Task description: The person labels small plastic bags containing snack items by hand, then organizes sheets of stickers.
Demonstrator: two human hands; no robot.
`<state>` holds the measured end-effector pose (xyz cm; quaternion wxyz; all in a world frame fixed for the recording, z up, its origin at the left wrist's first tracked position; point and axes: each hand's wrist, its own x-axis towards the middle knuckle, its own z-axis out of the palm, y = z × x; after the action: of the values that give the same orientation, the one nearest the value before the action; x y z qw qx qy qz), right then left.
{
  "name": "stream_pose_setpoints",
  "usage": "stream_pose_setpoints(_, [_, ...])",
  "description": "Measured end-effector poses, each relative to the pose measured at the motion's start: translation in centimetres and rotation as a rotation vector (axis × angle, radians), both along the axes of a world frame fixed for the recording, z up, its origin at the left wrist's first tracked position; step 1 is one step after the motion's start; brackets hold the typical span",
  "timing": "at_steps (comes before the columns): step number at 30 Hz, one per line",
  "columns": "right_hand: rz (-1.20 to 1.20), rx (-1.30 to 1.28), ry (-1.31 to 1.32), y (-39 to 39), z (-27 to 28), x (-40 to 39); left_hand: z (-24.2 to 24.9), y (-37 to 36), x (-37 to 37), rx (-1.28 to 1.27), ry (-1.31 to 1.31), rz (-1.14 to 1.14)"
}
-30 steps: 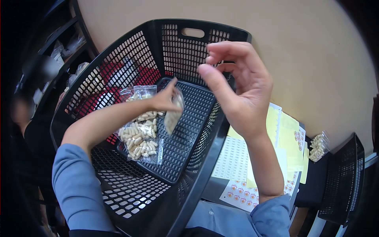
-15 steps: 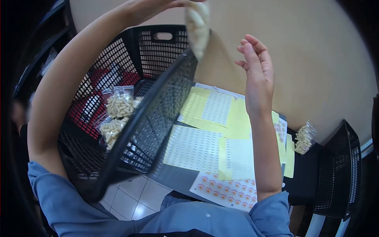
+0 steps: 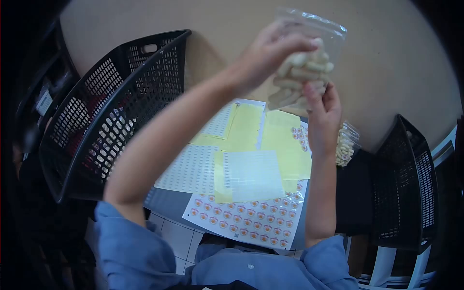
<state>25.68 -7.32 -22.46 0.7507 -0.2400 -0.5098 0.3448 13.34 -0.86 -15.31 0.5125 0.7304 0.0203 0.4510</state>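
A clear zip bag of pale, capsule-shaped pieces point(image 3: 307, 67) hangs up high in front of the beige wall, its zip edge at the top. My left hand point(image 3: 280, 43) grips the bag's upper left side, fingers partly hidden behind it. From below, my right hand point(image 3: 325, 104) pinches its lower right part between thumb and fingers. Beneath both arms lie sheets of small printed labels point(image 3: 188, 166), yellow backing sheets point(image 3: 290, 140) and a white sheet of round orange-and-pink stickers point(image 3: 237, 220).
To the left stands a black mesh basket point(image 3: 121, 101), its contents mostly hidden by its near side. Another black basket point(image 3: 406, 193) is at the right. Beside it, near the wall, sits a second bag of pale pieces point(image 3: 347, 145). A grey table edge point(image 3: 166, 203) shows below the sheets.
My left hand has carried the bag from above the left basket rightward to my right hand, which now grips it too. The view has turned to the right.
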Motion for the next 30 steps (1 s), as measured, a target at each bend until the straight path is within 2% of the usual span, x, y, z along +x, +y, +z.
stream_pose_setpoints(1, [-0.185, -0.040, -0.071, -0.5, -0.7, 0.0, -1.4, -1.1, 0.4, 0.000, 0.004, 0.000])
stream_pose_setpoints(3, [-0.168, -0.052, -0.037, -1.4, -2.4, -0.1, -3.9, -3.0, 0.8, -0.066, -0.096, 0.171])
stream_pose_setpoints(5, [-0.191, -0.142, -0.196, -2.5, -4.1, -0.2, -6.5, -3.7, 0.5, -0.159, -0.112, 0.206])
stream_pose_setpoints(6, [-0.217, -0.098, -0.264, -2.7, -4.7, -0.3, -7.6, -3.8, 0.1, -0.249, -0.137, 0.239])
stream_pose_setpoints(10, [-0.170, -0.125, -0.195, -2.4, -5.9, -0.3, -11.0, -4.2, -1.4, -0.364, -0.199, 0.280])
stream_pose_setpoints(13, [-0.182, -0.137, -0.313, -2.2, -5.6, -0.9, -11.8, -4.5, -2.7, -0.361, -0.077, 0.365])
stream_pose_setpoints(17, [-0.042, -0.232, -0.146, -2.4, -6.1, -2.9, -12.4, -4.9, -3.2, -0.327, -0.159, 0.397])
stream_pose_setpoints(18, [-0.065, -0.186, -0.108, -2.2, -6.0, -3.6, -12.3, -5.4, -3.3, -0.404, -0.151, 0.377])
stream_pose_setpoints(21, [-0.040, -0.173, -0.048, -1.8, -6.2, -4.9, -13.1, -5.1, -4.1, -0.339, -0.096, 0.424])
stream_pose_setpoints(22, [-0.042, -0.173, -0.048, -1.6, -6.3, -5.1, -13.2, -4.9, -4.4, -0.401, -0.106, 0.431])
stream_pose_setpoints(28, [-0.076, -0.201, -0.091, -0.6, -7.0, -6.2, -14.0, -4.2, -6.8, -0.407, 0.022, 0.422])
stream_pose_setpoints(30, [-0.096, -0.208, -0.107, -0.6, -7.1, -6.8, -14.1, -4.2, -7.1, -0.374, -0.011, 0.448])
